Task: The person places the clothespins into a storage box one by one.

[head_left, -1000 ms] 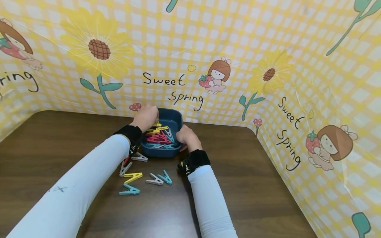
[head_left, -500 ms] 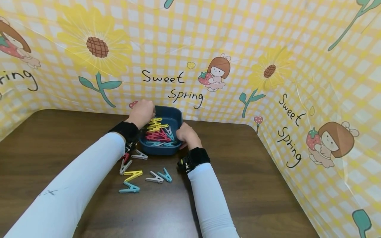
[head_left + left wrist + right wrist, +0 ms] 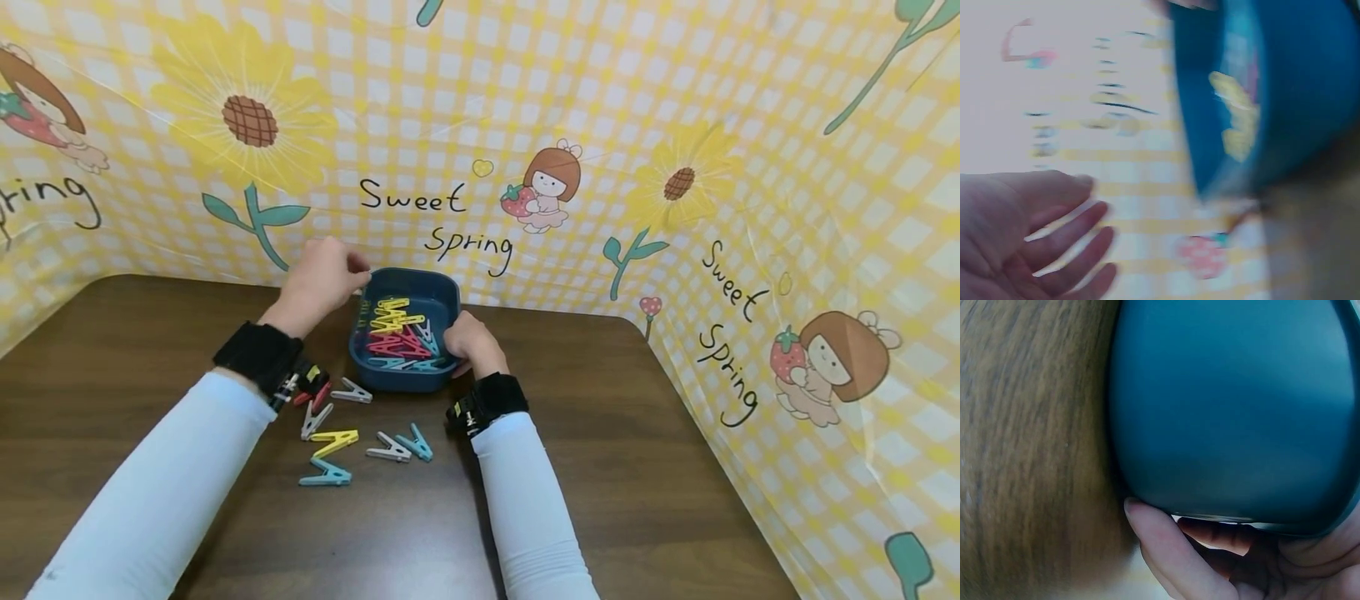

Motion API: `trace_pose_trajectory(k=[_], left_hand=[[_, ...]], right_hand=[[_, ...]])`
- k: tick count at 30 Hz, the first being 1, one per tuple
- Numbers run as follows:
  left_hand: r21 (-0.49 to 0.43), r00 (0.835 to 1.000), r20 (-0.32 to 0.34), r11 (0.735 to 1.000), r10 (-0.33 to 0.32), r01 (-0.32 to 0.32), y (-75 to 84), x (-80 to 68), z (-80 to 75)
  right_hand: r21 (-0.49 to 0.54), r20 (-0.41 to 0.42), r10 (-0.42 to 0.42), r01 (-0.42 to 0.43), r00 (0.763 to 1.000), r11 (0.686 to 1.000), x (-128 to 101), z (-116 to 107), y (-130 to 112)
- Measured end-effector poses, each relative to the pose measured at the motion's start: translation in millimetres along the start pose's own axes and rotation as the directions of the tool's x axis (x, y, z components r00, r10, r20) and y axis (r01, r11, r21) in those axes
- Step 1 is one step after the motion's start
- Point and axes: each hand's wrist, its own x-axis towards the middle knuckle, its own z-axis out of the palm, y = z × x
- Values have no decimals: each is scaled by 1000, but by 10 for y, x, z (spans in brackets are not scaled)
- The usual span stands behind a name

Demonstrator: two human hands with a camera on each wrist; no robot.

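While right hand [image 3: 467, 340] grips the bin [image 3: 442, 302], left hand [image 3: 321, 279] hovers beside.

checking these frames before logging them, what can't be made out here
- Left wrist view: motion blur smears the dark blue plastic tray and its yellow pegs.
- Head view: the right hand covers the tray's near right corner, hiding its fingertips.
- Head view: the left sleeve hides part of the red peg on the brown wooden table.
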Motion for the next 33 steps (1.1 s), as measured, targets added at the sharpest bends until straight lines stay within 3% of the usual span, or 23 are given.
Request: trace_pose_trajectory(k=[4,8,11,12,13,15,18,19,20,30,33], left_hand=[[51,998,44,998,-44,41,97,-345,-296],[120,989,125,991,-80,65,141,-639,-479],[160,976,191,984,-105,75,127,-760,-543],[173,971,209,982,-116,80,115,-784,-551],[185,965,226,978,-134,93,101,-800,-554],[215,948,269,970,-171,114,68,-813,-542],[265,907,354,954,-229,138,15,-820,-499],[275,891,382,951,-244,142,-1,-818,-478],[283,878,406,949,-252,141,-19,-815,-457],[275,763,558,940,-326,200,-180,-715,-157],[278,748,582,942,-319,186,-219,-709,-97]], right_hand=[[3,12,12,-12,1000,1000,21,5,-12],[18,15,20,-20,1000,1000,32,-13,-19],[16,12,23,-23,1000,1000,55,-19,-11],[12,7,21,-21,1000,1000,230,15,72],[8,8,23,-23,1000,1000,239,18,76],[3,7,28,-28,1000,1000,236,22,79],[1,7,27,-27,1000,1000,205,26,78],[0,12,26,-26,1000,1000,25,-6,1],[-2,11,22,-22,1000,1000,9,-6,1],[-5,1,27,-27,1000,1000,-38,-12,-15],[-3,7,27,-27,1000,1000,-30,-10,-18]])
